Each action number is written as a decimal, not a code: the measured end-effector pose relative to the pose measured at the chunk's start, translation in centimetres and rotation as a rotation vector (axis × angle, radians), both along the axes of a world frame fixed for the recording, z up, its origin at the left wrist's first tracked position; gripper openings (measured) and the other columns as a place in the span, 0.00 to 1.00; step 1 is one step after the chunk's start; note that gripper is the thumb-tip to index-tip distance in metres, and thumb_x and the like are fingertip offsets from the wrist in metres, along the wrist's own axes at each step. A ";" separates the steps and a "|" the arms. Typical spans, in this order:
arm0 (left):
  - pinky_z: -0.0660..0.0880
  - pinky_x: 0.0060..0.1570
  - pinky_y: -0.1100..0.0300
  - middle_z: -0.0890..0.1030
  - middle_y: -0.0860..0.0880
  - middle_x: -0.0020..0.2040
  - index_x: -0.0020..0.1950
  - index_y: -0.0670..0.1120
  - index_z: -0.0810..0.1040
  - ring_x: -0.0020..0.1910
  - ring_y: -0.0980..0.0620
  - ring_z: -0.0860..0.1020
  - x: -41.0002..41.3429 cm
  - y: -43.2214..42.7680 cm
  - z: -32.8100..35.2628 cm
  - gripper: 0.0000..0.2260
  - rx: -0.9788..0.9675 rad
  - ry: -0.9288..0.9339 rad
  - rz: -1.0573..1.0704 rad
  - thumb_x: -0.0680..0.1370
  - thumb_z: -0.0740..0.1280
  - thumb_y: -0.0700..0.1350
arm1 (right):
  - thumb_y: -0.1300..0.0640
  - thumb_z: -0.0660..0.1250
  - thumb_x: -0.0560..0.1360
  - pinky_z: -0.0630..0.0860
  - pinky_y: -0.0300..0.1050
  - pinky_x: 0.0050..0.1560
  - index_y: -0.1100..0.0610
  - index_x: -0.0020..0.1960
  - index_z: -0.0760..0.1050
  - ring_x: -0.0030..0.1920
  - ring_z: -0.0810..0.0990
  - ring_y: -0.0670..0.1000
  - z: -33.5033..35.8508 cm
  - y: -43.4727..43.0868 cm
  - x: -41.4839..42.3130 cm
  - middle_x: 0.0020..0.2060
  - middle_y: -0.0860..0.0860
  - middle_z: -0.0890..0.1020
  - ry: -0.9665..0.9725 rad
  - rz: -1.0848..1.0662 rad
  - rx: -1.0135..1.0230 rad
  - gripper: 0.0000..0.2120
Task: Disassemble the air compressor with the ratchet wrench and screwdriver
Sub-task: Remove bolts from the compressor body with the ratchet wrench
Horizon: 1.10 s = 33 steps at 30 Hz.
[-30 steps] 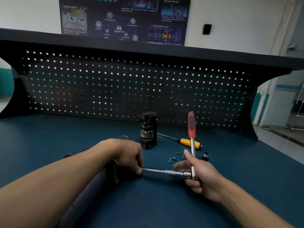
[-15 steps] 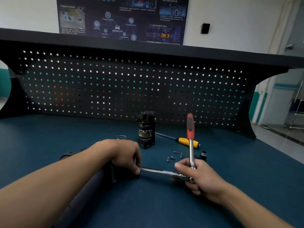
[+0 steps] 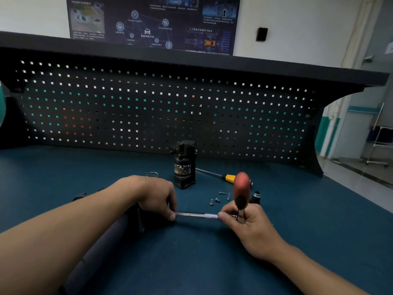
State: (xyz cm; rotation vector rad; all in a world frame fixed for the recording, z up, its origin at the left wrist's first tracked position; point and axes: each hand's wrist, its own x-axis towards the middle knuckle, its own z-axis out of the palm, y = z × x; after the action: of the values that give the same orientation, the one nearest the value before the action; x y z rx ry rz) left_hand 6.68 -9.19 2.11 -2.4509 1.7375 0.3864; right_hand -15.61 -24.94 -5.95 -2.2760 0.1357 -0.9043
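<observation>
Fingers of the left hand (image 3: 157, 196) pinched the extension bar (image 3: 195, 215); those of the right hand (image 3: 246, 224) clamped the ratchet wrench (image 3: 241, 186) — tilt could slip the socket, rounding the bolt.

Blue-topped table (image 3: 63, 167), black pegboard (image 3: 148, 107) standing along its back edge, dark shelf (image 3: 191, 60) on top of it. Behind: white wall (image 3: 297, 28) with a dark poster (image 3: 153, 22) and a small black box (image 3: 261, 34) right of it. Far right: grey floor (image 3: 361, 173), a wheeled stand (image 3: 376, 145), blurry.
</observation>
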 end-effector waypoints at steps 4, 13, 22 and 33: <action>0.70 0.40 0.63 0.80 0.60 0.40 0.56 0.59 0.83 0.41 0.58 0.77 0.1 -0.2 0.0 0.11 0.002 -0.009 -0.002 0.76 0.71 0.58 | 0.61 0.72 0.77 0.76 0.49 0.41 0.56 0.42 0.81 0.38 0.78 0.48 -0.3 -0.7 0.7 0.36 0.47 0.80 -0.059 -0.008 -0.145 0.05; 0.70 0.44 0.62 0.78 0.61 0.37 0.56 0.56 0.84 0.44 0.56 0.77 0.0 -0.1 0.1 0.11 0.002 -0.012 -0.024 0.76 0.71 0.57 | 0.46 0.68 0.78 0.75 0.47 0.37 0.58 0.44 0.81 0.33 0.78 0.50 0.6 0.5 0.3 0.32 0.54 0.80 0.093 -0.050 0.215 0.15; 0.74 0.46 0.62 0.80 0.61 0.38 0.53 0.55 0.85 0.44 0.56 0.79 0.1 0.1 0.1 0.10 -0.023 0.014 -0.038 0.74 0.73 0.56 | 0.43 0.63 0.80 0.57 0.34 0.15 0.61 0.60 0.74 0.18 0.60 0.43 3.1 1.4 0.1 0.49 0.64 0.86 0.418 0.022 1.129 0.22; 0.74 0.45 0.62 0.83 0.58 0.42 0.53 0.57 0.84 0.45 0.57 0.80 0.0 0.0 0.2 0.09 0.007 0.012 -0.027 0.75 0.72 0.57 | 0.53 0.69 0.79 0.61 0.36 0.19 0.56 0.50 0.78 0.19 0.63 0.44 2.0 1.7 -0.3 0.42 0.60 0.87 0.300 0.036 0.642 0.06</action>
State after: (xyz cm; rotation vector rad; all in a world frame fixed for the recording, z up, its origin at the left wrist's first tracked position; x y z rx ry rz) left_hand 6.72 -9.16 2.33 -2.4222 1.7689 0.4040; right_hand -15.89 -23.29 -3.96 -1.7803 0.4473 -0.4064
